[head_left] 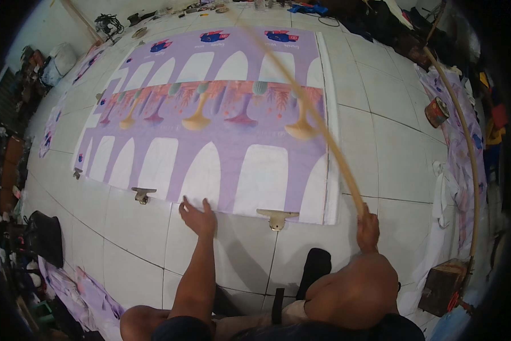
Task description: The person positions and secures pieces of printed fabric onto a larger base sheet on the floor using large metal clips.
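Note:
Across the tiled floor lies a purple printed cloth [227,131] with white arch shapes and a band of pink and yellow plant motifs. My right hand [368,232] is wrapped around the lower end of a long wooden stick [329,142], which slants up and left above the cloth; its far end is blurred. At the cloth's near edge, my left hand [198,219] has its fingers apart and holds nothing; whether the fingertips press on the fabric I cannot tell. Metal bulldog clips [277,218] grip that edge, with another clip [143,194] left of my left hand.
To the right stand a rusty tin can [437,112] and a metal box [444,287], near a long curved pole [466,142] and more purple cloth [464,165]. A black bag [44,237] sits at left. Small items and a blue cloth [308,9] line the far side.

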Demonstrator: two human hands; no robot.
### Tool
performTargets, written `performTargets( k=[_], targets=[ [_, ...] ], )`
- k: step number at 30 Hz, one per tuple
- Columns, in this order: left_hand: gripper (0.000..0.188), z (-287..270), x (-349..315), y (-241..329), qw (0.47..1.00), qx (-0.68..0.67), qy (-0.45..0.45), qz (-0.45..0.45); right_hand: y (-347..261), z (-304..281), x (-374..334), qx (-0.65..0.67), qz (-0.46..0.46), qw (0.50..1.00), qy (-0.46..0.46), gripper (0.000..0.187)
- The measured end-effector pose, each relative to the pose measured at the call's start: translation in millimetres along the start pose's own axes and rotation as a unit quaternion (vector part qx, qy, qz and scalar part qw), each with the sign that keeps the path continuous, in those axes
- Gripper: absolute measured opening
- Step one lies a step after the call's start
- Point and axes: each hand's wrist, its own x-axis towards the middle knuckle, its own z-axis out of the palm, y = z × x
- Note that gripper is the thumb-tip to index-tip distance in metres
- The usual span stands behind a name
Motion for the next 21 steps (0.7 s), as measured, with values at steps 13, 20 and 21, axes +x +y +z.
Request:
performTargets(
  k=[13, 20, 21],
  targets=[
    [0.091, 33, -24, 24, 0.954, 0.112, -0.191, 0.201, -108, 13, -9, 0.044, -0.2, 0.975, -0.086, 0.044],
    [0.091, 36, -30, 21, 0.952, 0.126, -0.186, 0.208, -43, 14, -54, 0.036, -0.054, 0.997, -0.041, 0.049],
    [0.091, 34, -31, 23, 0.952, 0.125, -0.185, 0.208, -31, 18, -62, 0.033, -0.033, 0.998, -0.029, 0.049]
  ],
)
